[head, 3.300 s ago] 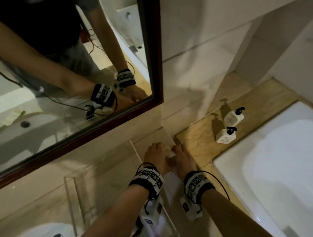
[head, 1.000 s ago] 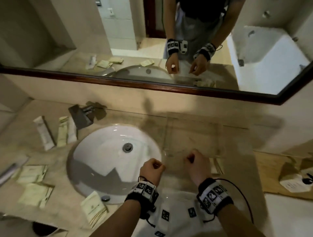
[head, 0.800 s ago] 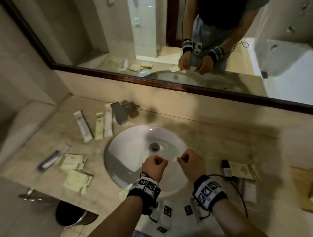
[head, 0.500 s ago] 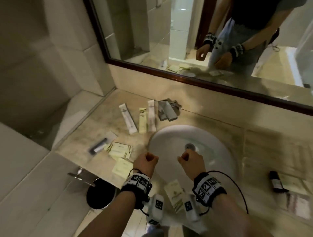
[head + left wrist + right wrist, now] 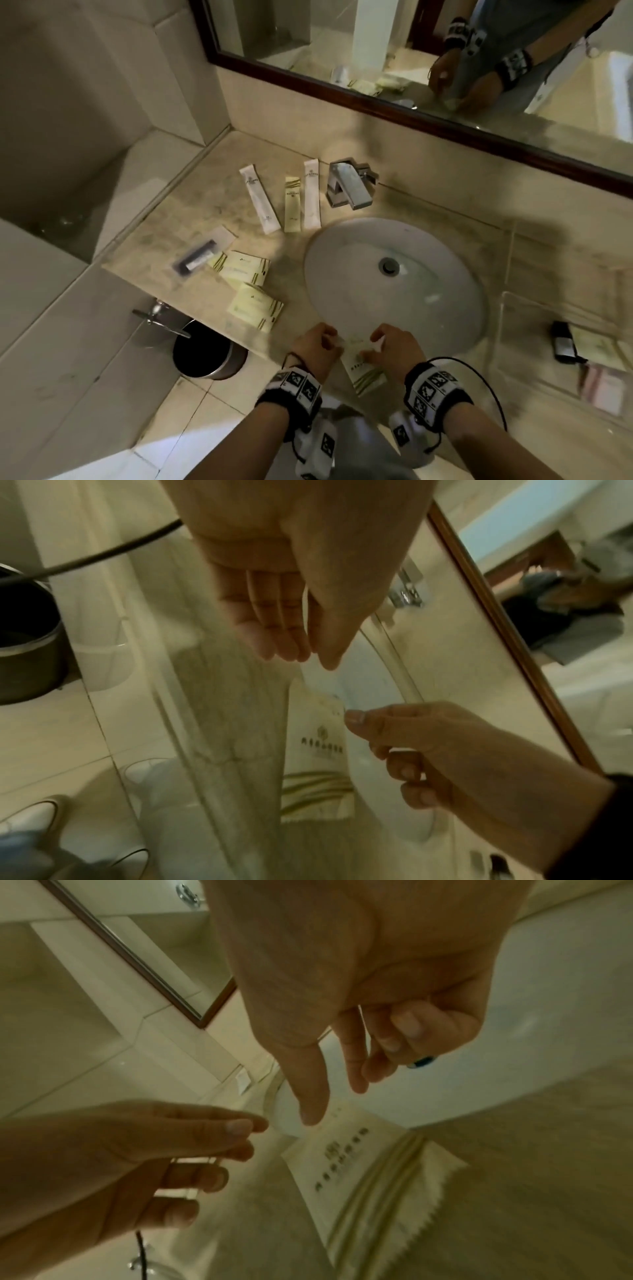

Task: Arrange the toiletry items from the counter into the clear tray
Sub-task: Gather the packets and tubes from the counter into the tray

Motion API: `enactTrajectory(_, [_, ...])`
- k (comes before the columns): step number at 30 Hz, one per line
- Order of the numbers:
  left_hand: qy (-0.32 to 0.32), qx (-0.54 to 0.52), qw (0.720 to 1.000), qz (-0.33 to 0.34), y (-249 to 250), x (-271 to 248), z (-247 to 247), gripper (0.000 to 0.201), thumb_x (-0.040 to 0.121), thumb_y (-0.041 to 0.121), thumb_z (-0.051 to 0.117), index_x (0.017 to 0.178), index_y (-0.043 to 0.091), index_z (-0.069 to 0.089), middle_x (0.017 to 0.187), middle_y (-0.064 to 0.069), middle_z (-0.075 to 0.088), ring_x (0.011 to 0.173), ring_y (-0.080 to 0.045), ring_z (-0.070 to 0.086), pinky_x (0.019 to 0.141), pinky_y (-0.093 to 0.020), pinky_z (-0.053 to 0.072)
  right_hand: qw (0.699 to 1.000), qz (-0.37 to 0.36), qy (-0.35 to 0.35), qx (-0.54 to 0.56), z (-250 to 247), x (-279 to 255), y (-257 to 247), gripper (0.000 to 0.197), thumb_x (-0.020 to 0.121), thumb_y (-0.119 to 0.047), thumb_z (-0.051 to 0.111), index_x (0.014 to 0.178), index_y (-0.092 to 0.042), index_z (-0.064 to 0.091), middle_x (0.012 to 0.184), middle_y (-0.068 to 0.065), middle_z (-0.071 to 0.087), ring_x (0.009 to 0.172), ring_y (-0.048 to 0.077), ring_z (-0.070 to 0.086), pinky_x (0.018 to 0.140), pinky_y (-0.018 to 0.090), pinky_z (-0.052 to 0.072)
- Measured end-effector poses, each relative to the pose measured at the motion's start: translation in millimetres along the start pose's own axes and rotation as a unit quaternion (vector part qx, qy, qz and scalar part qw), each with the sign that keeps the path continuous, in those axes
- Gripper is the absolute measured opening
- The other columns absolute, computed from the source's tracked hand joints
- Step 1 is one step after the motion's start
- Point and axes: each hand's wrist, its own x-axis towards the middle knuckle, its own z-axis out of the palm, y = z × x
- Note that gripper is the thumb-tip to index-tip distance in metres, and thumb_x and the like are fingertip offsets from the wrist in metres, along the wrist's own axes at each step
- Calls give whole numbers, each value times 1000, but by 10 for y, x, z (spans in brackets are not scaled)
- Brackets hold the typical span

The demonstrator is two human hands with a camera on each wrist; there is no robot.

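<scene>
I see the counter (image 5: 428,205) with its oval sink (image 5: 394,274); clear tray (image 5: 507,308) sits at right, already holding a dark item and packets. Cream sachet (image 5: 363,373) lies flat on the counter's front edge, just before the sink. My left hand (image 5: 315,349) and right hand (image 5: 394,353) hover on either side of it, each grip slack-fingered, holding nothing.

Cream sachet (image 5: 362,367) with green stripes lies flat on counter edge by basin; clear tray (image 5: 534,368) at right holds packets.
</scene>
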Motion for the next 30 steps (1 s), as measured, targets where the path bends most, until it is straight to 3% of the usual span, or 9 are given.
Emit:
enactTrajectory(4, [-58, 73, 995, 34, 66, 26, 193, 48, 85, 28, 64, 131, 24, 49, 106, -4, 66, 100, -20, 62, 88, -27, 47, 999, -21, -29, -34, 126, -23, 134, 28, 83, -31, 65, 108, -22, 55, 89, -2, 54, 84, 20, 56, 72, 26, 42])
enactTrajectory(7, [-55, 108, 992, 42, 77, 86, 234, 44, 86, 25, 64, 128, 21, 53, 117, -3, 64, 108, -20, 60, 92, -25, 44, 999, -39, -8, -22, 198, -39, 201, 29, 84, -29, 62, 111, -19, 55, 94, -2, 47, 89, 21, 53, 77, 27, 41])
enactTrajectory(9, [-42, 109, 993, 36, 67, 135, 245, 34, 85, 25, 65, 119, 21, 59, 116, -1, 65, 105, -18, 61, 87, -23, 44, 999, -43, 17, -16, 223, -54, 242, 25, 83, -31, 64, 105, -22, 56, 93, -4, 44, 83, 17, 49, 74, 27, 39])
enactTrajectory(13, [-23, 101, 994, 32, 183, 216, 233, 18, 85, 34, 66, 98, 23, 69, 93, 4, 65, 87, -12, 59, 74, -20, 43, 999, -35, 21, 2, 205, -89, 375, 15, 81, -38, 66, 83, -29, 53, 88, -5, 42, 79, 16, 47, 71, 25, 38])
enactTrajectory(15, [-31, 104, 994, 33, 269, 282, 243, 16, 85, 37, 66, 94, 24, 69, 85, 5, 61, 85, -15, 60, 73, -24, 45, 999, -19, 27, 17, 150, -130, 455, 17, 81, -40, 65, 74, -33, 51, 86, -5, 43, 77, 17, 47, 69, 25, 38])
enactTrajectory(18, [-42, 83, 995, 47, 541, 361, 341, 9, 85, 35, 68, 86, 26, 66, 78, 4, 60, 76, -17, 57, 66, -25, 43, 998, -9, 42, 41, -32, -223, 691, 19, 83, -41, 61, 75, -24, 59, 76, -6, 44, 72, 16, 46, 67, 27, 38])
enactTrajectory(21, [-52, 35, 996, 62, 874, 401, 509, 10, 86, 29, 67, 81, 23, 62, 81, -2, 64, 74, -20, 59, 58, -23, 45, 995, 7, 46, 85, -253, -313, 964, 29, 84, -38, 61, 61, -26, 48, 65, -7, 43, 68, 15, 47, 61, 26, 34])
enactTrajectory(28, [-111, 27, 987, 116, 1735, 427, 1117, 17, 84, 31, 70, 68, 29, 63, 79, 1, 68, 82, -21, 64, 75, -28, 48, 941, 86, 196, 260, -912, -513, 1761, 22, 82, -27, 70, 67, -12, 64, 62, -1, 55, 60, 13, 50, 59, 26, 39])
enactTrajectory(30, [-128, 48, 982, 127, 1934, 427, 1292, 12, 83, 33, 70, 73, 26, 69, 84, 0, 72, 84, -18, 66, 78, -27, 50, 923, 108, 226, 293, -1074, -536, 1985, 18, 83, -23, 70, 68, -15, 65, 64, -1, 58, 63, 14, 54, 63, 28, 43])
